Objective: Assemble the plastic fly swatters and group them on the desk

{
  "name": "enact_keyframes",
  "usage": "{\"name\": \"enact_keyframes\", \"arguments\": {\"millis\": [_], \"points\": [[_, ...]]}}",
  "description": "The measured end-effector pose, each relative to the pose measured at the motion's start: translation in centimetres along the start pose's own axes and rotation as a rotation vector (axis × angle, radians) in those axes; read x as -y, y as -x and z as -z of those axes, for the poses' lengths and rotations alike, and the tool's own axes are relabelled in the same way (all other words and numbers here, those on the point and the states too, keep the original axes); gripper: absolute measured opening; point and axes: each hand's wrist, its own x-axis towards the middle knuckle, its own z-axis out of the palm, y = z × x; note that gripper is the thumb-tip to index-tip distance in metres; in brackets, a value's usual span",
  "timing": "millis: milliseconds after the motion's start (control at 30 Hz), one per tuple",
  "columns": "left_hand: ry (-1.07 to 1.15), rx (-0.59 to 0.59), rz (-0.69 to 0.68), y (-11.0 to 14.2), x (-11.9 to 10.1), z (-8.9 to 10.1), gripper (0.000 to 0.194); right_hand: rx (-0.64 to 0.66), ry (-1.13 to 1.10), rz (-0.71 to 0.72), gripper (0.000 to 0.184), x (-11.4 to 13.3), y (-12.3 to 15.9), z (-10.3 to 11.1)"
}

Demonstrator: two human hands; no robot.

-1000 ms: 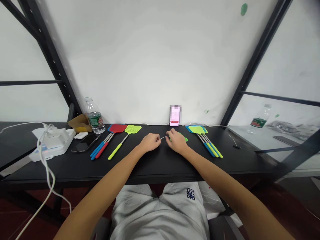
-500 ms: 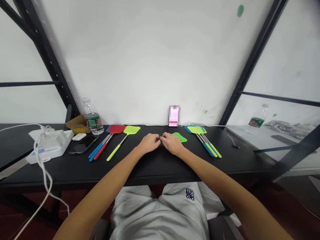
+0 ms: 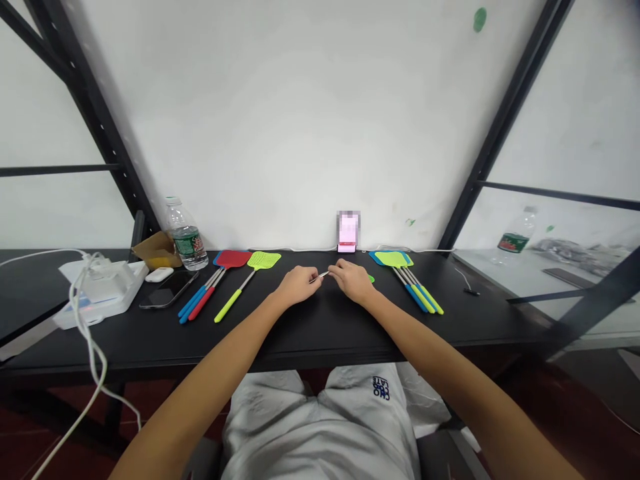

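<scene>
My left hand (image 3: 297, 285) is closed around a slim silver metal rod (image 3: 323, 275), whose tip sticks out toward the right. The fingers of my right hand (image 3: 351, 280) pinch the rod's other end, just above the black table. Behind my right hand a bit of a green fly swatter head (image 3: 371, 279) shows on the tabletop. Whether it joins the rod is hidden. Left of my hands lie a yellow-green fly swatter (image 3: 229, 305) and a group of red and blue fly swatters (image 3: 236, 259). To the right rests a stack of yellow-green and blue fly swatters (image 3: 393, 259).
A lit phone (image 3: 347, 232) leans on the white wall. On the left stand a water bottle (image 3: 187, 243), an open cardboard box (image 3: 159, 250), a dark phone (image 3: 170, 290), a white case (image 3: 159, 275) and a white power strip (image 3: 100, 303) with cables. A short cable (image 3: 470, 291) lies right.
My right hand came left until its fingers met my left hand, covering the rod, then drew back right; the rod shows between them again. The green swatter head is mostly covered again.
</scene>
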Motion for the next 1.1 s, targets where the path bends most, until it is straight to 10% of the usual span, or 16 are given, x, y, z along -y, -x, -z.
{"name": "enact_keyframes", "arguments": {"millis": [1100], "points": [[-0.010, 0.017, -0.021, -0.2, 0.5, 0.0, 0.035, -0.093, -0.156, -0.233, 0.028, -5.8, 0.5, -0.1]]}}
